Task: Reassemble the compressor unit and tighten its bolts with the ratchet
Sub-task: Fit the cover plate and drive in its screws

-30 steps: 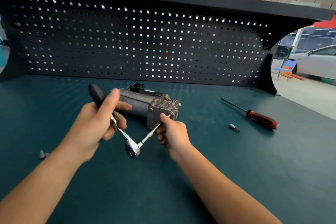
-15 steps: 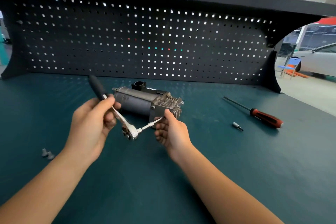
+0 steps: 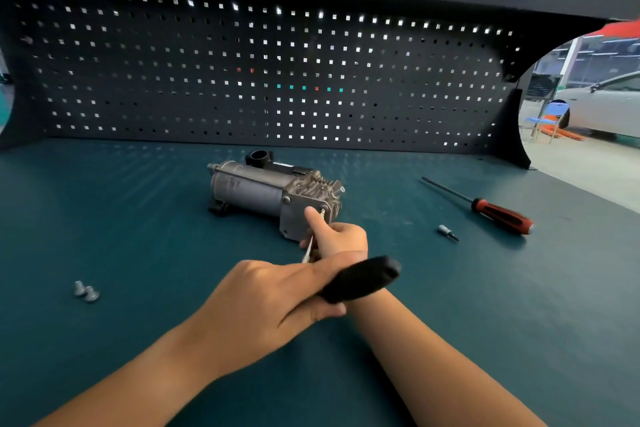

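Head view: compressor unit [image 3: 273, 192] lies on its side mid-bench on the teal workbench [image 3: 138, 218], in front of the black pegboard [image 3: 242, 73]. Left hand [image 3: 273, 305] curled closed around the ratchet [image 3: 360, 278] by its black handle, crossing over the right wrist. Right hand [image 3: 337, 236] pinches the silver extension bar [image 3: 313, 239] against the compressor's end plate, index finger stretched along it toward a bolt. Ratchet head hidden behind the hands. Two loose bolts [image 3: 86, 290] lie together far left. Red-handled screwdriver [image 3: 498, 213] to the right, small bit socket [image 3: 447, 231] near it, apart.
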The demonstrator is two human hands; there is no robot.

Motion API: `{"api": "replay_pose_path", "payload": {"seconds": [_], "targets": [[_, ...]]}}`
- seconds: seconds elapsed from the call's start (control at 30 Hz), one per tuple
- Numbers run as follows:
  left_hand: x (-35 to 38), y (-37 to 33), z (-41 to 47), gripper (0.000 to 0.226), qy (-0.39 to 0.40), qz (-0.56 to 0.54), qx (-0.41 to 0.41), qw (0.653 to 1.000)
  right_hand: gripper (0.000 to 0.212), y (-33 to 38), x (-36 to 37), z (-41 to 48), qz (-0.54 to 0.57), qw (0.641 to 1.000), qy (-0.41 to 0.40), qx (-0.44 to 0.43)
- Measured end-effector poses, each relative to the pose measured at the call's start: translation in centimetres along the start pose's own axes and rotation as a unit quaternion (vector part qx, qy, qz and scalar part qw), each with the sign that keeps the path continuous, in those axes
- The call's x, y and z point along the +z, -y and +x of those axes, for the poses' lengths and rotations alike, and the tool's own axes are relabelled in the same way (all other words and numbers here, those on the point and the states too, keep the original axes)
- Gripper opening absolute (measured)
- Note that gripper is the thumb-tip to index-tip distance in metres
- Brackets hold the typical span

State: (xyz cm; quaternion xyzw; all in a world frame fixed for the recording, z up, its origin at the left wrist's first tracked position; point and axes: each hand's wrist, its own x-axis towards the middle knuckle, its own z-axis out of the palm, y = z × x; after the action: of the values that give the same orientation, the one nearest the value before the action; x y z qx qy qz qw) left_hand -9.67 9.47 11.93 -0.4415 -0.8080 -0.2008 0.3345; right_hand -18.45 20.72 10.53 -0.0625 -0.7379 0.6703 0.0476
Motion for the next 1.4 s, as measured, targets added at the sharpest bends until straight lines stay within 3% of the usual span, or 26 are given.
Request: {"api": "replay_pose_path", "payload": {"seconds": [0.07,0.13,0.23,0.33,0.47,0.63,0.67,0.7,0.83,0.97,1.07,1.13,1.2,1.27,1.33,1.4], "targets": [[0.1,0.3,-0.4,0.04,-0.012,-0.012,-0.023,1.0,0.049,0.1,-0.1,-0.1,0.0,1.0,0.004,-0.018],[0.3,0.3,-0.7,0.035,-0.055,-0.082,-0.105,0.99,0.045,0.1,-0.3,-0.3,0.042,0.999,0.022,-0.024],[0.6,0.7,-0.4,0.015,-0.194,-0.16,-0.213,0.944,0.039,0.6,-0.4,-0.4,0.101,0.994,0.046,0.017],[0.1,1.9,0.1,0.015,-0.3,-0.202,-0.337,0.869,0.028,0.8,0.1,-0.4,0.176,0.979,0.077,0.074],[0.0,4.3,0.1,0.026,-0.352,-0.256,-0.493,0.753,0.029,0.8,0.4,-0.5,0.237,0.96,0.111,0.102],[0.3,4.2,0.3,0.02,-0.405,-0.466,-0.515,0.595,0.026,0.5,0.1,-0.5,0.215,0.962,0.126,0.113],[0.4,4.1,0.3,0.016,-0.406,-0.465,-0.514,0.596,0.026,0.5,0.1,-0.5,0.209,0.963,0.126,0.116],[0.6,4.0,0.2,0.012,-0.401,-0.443,-0.51,0.619,0.026,0.4,0.1,-0.5,0.204,0.964,0.127,0.117],[0.6,3.5,-0.1,0.03,-0.337,-0.306,-0.414,0.788,0.028,0.5,0.3,-0.6,0.199,0.965,0.13,0.112],[0.8,2.6,0.1,0.03,-0.284,-0.256,-0.299,0.874,0.03,0.8,0.4,-0.7,0.212,0.963,0.134,0.097],[1.2,1.7,0.0,0.032,-0.186,-0.184,-0.197,0.945,0.027,0.8,0.3,-0.9,0.227,0.961,0.13,0.087],[1.3,1.4,0.0,0.047,-0.072,-0.042,-0.074,0.994,0.03,0.6,0.2,-0.9,0.218,0.965,0.122,0.074],[1.7,1.5,0.2,0.051,0.007,0.133,0.054,0.99,0.033,0.5,0.0,-0.9,0.209,0.969,0.11,0.074],[1.9,1.4,0.4,0.05,0.035,0.188,0.086,0.978,0.033,0.4,-0.3,-0.9,0.2,0.972,0.101,0.072],[2.0,1.3,0.4,0.05,0.031,0.118,0.041,0.992,0.031,0.5,-0.3,-0.8,0.211,0.97,0.098,0.073],[2.0,0.7,0.2,0.049,-0.019,-0.035,-0.064,0.997,0.034,0.5,-0.2,-0.6,0.239,0.964,0.096,0.071]]}}
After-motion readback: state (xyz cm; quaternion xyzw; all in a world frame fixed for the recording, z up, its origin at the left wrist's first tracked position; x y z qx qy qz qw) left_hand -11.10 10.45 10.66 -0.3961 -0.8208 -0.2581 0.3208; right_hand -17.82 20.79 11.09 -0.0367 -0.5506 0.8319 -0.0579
